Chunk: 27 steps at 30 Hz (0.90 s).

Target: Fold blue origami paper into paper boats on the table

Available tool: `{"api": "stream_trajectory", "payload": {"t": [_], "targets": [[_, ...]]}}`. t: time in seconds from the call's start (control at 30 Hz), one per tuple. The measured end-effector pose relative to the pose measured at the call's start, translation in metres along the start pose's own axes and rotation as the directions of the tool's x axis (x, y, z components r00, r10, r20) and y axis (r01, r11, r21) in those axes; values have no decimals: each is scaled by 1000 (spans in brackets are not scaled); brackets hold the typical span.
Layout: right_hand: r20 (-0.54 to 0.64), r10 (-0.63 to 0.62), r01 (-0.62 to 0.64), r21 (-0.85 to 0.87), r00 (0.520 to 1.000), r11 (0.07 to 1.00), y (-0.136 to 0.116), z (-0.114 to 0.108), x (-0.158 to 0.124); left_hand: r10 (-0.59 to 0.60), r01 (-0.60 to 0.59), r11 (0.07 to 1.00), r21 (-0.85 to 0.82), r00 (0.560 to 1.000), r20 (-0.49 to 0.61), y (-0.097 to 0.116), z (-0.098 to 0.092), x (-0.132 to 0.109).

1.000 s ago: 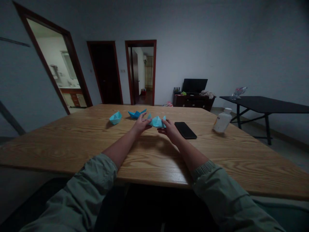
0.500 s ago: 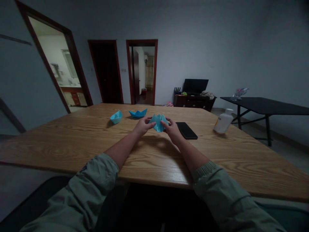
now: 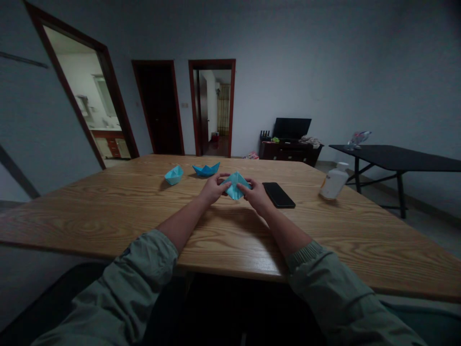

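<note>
As my left hand (image 3: pixel 213 188) and right hand (image 3: pixel 256 194) pinch it from either side, the folded light-blue paper shape (image 3: pixel 236 185) sits low over the wooden desk (image 3: pixel 108 211).
Both grips are clenched on its opposite edges. I judge it feather-light, thin, quick to crease or tear; the stiffer folded corners are best to hold. The white plastic bottle (image 3: pixel 333 181) has a label too dim to read.

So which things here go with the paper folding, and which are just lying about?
In use: light blue folded paper, held by left hand and right hand; probably also the pale blue paper boat and darker blue paper boat.
Lying about: flat black phone, white plastic bottle, on the wooden table.
</note>
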State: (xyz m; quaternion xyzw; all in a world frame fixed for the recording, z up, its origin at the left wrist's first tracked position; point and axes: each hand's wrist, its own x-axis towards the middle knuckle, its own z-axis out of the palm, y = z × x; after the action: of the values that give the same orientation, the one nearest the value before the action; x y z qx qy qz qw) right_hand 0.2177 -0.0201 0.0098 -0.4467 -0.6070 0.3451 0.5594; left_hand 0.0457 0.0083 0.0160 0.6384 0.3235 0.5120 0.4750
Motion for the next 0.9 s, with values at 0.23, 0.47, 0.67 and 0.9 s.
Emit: {"api": "stream_trajectory", "payload": {"t": [0.23,0.47,0.67,0.9], "targets": [[-63,10,0,157,998,988,2,-1,2,-151,159,975,-158,987,61,-2,6,-4],[-108,-159,142,-147,981,979,5,2,2,-119,116,988,-103,993,-19,-4,9,-5],[152,-386,409,-476,910,778,1,9,-10,-147,134,986,-95,979,-140,-3,12,-3],[230,-315,379,-342,921,860,2,11,-13,-91,105,983,-152,991,99,7,19,-13]]}}
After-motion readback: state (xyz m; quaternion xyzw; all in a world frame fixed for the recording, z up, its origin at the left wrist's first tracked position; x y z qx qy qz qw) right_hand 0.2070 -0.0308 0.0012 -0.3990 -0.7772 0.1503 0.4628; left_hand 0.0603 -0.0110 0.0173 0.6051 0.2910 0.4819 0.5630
